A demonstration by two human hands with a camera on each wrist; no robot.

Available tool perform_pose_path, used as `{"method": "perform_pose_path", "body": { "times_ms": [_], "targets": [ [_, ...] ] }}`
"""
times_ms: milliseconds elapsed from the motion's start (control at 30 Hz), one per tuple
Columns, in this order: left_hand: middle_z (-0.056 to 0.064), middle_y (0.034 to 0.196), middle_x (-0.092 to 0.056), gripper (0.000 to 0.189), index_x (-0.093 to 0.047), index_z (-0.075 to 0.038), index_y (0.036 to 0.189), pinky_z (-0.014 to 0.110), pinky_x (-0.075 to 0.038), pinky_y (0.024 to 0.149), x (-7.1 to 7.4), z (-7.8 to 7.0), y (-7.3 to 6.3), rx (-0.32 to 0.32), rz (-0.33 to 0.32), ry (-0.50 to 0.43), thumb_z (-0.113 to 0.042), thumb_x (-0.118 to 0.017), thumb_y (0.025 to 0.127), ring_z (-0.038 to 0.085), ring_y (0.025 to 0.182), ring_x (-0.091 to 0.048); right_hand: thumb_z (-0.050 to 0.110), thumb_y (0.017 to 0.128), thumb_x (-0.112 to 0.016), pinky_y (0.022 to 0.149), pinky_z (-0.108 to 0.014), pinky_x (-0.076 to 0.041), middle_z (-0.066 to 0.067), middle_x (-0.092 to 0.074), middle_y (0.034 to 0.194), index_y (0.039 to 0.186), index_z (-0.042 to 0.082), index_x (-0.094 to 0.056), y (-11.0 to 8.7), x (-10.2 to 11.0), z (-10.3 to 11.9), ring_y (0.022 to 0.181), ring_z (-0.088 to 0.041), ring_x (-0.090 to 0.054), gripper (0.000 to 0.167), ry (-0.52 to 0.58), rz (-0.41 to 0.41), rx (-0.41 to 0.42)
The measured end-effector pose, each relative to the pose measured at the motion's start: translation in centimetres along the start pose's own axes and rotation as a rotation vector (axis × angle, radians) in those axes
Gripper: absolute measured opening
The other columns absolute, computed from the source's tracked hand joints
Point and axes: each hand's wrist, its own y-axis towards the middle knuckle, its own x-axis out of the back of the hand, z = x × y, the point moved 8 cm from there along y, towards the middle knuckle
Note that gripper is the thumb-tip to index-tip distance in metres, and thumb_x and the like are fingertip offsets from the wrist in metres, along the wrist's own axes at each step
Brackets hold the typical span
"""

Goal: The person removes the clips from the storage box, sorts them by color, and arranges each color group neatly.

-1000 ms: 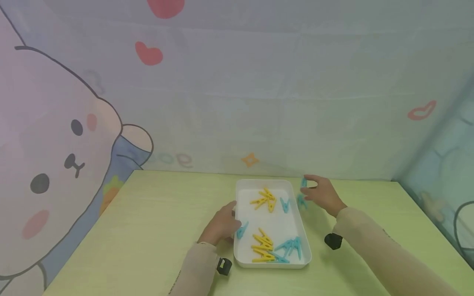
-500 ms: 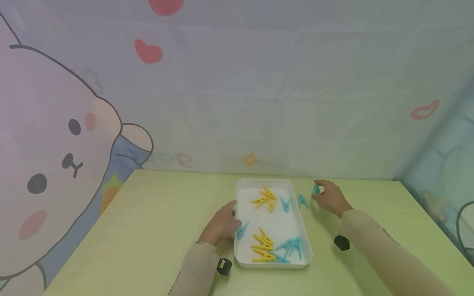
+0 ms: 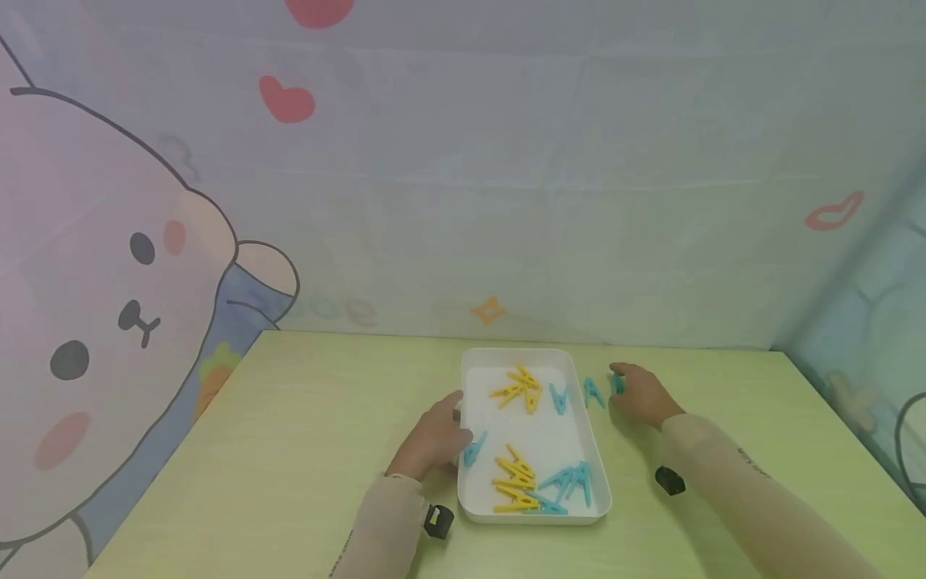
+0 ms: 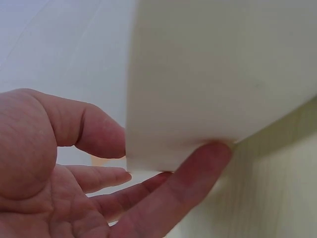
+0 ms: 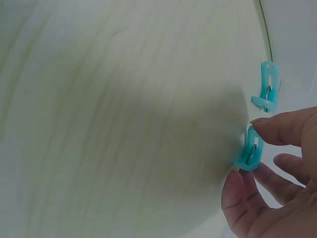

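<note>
A white rectangular tray lies on the table, with yellow clothespins and blue clothespins inside. My left hand grips its left side, the thumb over the rim and the fingers against the outer wall. To the right of the tray, my right hand pinches a blue clothespin between thumb and fingertips, low at the tabletop. Between that hand and the tray stands another blue clothespin. Near my left thumb, one more blue clothespin lies inside the tray.
The pale green table ends at the back against a printed cloth backdrop. At the right edge of the head view a dark cable hangs in front of the side cloth.
My right hand has moved right, away from the tray, and down to the table with its blue clothespin. The other blue clothespin stays beside the tray. My left hand has held still.
</note>
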Motion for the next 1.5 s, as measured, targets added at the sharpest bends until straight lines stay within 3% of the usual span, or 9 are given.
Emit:
{"method": "perform_pose_path", "body": {
  "times_ms": [233,600,767,867,1100,1233,1333,1500],
  "targets": [
    [0.025,0.138,-0.051,0.075,-0.029,-0.003,0.155,0.040,-0.056,0.065,0.0,0.0,0.1,-0.003,0.004,-0.024,-0.004,-0.056,0.084,0.034,0.106,-0.060,-0.001,0.089,-0.059,0.105,-0.063,-0.029,-0.041,-0.035,0.141,0.136,-0.018,-0.042,-0.3,0.2,0.5,0.130,-0.058,-0.031,0.053,-0.027,-0.012,0.020],
    [0.025,0.137,-0.052,0.075,-0.030,-0.002,0.154,0.044,-0.055,0.074,0.0,-0.1,-0.1,-0.014,0.001,0.006,-0.004,-0.057,0.084,0.034,0.106,-0.059,0.007,0.091,-0.061,0.101,-0.065,-0.033,-0.039,-0.038,0.140,0.137,-0.015,-0.044,-0.2,0.6,1.2,0.127,-0.059,-0.033,0.054,-0.032,-0.047,0.054],
    [0.026,0.138,-0.051,0.075,-0.030,-0.002,0.154,0.040,-0.056,0.061,0.0,-0.1,-0.2,-0.006,0.005,-0.033,-0.003,-0.057,0.084,0.034,0.102,-0.061,0.008,0.093,-0.062,0.096,-0.066,-0.037,-0.035,-0.041,0.140,0.138,-0.011,-0.046,-0.6,1.6,3.5,0.122,-0.058,-0.037,0.052,-0.059,-0.139,0.188],
    [0.026,0.137,-0.051,0.075,-0.030,-0.002,0.154,0.039,-0.055,0.060,0.0,-0.2,-0.3,-0.007,0.005,-0.035,-0.002,-0.057,0.084,0.034,0.102,-0.061,0.005,0.091,-0.064,0.098,-0.064,-0.036,-0.032,-0.044,0.139,0.136,-0.010,-0.049,-0.6,1.8,5.2,0.124,-0.055,-0.038,0.050,-0.082,-0.176,0.277],
    [0.026,0.138,-0.051,0.076,-0.029,-0.003,0.155,0.040,-0.055,0.059,0.0,-0.3,-0.2,-0.003,0.006,-0.036,-0.002,-0.057,0.084,0.034,0.100,-0.062,0.008,0.090,-0.068,0.100,-0.057,-0.039,-0.023,-0.052,0.132,0.132,-0.004,-0.057,-0.3,0.3,8.2,0.123,-0.043,-0.045,0.045,-0.137,-0.188,0.372],
    [0.026,0.136,-0.052,0.076,-0.029,-0.003,0.154,0.040,-0.055,0.058,-0.1,-0.4,-0.3,-0.011,0.011,-0.038,-0.002,-0.056,0.083,0.034,0.097,-0.063,0.007,0.089,-0.068,0.091,-0.050,-0.046,-0.018,-0.058,0.119,0.125,-0.004,-0.062,-1.3,-0.8,10.7,0.108,-0.035,-0.053,0.038,-0.175,-0.159,0.438],
    [0.026,0.136,-0.052,0.076,-0.029,-0.003,0.154,0.040,-0.055,0.058,-0.2,-0.6,-0.3,-0.011,0.014,-0.047,-0.001,-0.056,0.083,0.035,0.097,-0.063,0.007,0.090,-0.067,0.078,-0.043,-0.049,-0.011,-0.062,0.100,0.120,-0.005,-0.065,-2.2,-1.7,12.4,0.088,-0.026,-0.056,0.032,-0.178,-0.079,0.393],
    [0.026,0.137,-0.051,0.077,-0.028,-0.003,0.155,0.040,-0.055,0.058,-0.2,-0.8,-0.3,-0.013,0.019,-0.059,-0.001,-0.057,0.083,0.034,0.098,-0.062,0.016,0.088,-0.068,0.063,-0.035,-0.044,-0.002,-0.058,0.078,0.095,0.002,-0.066,-3.5,-3.1,13.1,0.066,-0.016,-0.048,0.016,-0.255,0.115,0.163]
  ]
}}
